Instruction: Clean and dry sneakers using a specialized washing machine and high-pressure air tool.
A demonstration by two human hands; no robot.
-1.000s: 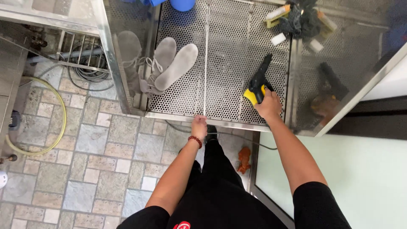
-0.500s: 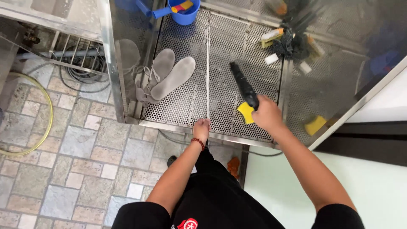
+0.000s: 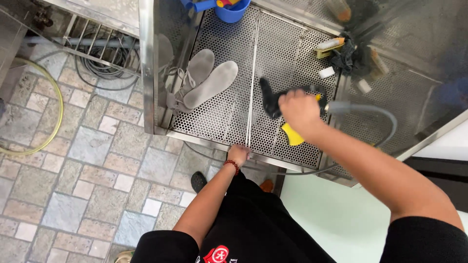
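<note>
Black and yellow, a spray gun (image 3: 278, 104) sits in the right hand (image 3: 298, 109), whose fingers are wrapped tight round the handle, above the perforated steel tray (image 3: 287, 53). The gun's long axis lies roughly level across the tray; its black nozzle juts from the left of the fist toward the white lace (image 3: 251, 83), while a grey hose (image 3: 375, 119) leaves the other side of the fist and loops down and back under the tray edge. The left hand (image 3: 239, 154) pinches the near end of that lace at the tray's front rim, and the lace runs taut and straight away from the pinch toward the blue bucket (image 3: 231, 9) at the far side. By the look of it, the step in hand is aiming the gun at the stretched lace. A grey shoe (image 3: 192, 78) and its insole (image 3: 210, 84) lie left of the lace, well clear of both grips; brushes (image 3: 336, 46) sit beyond the right fist.
</note>
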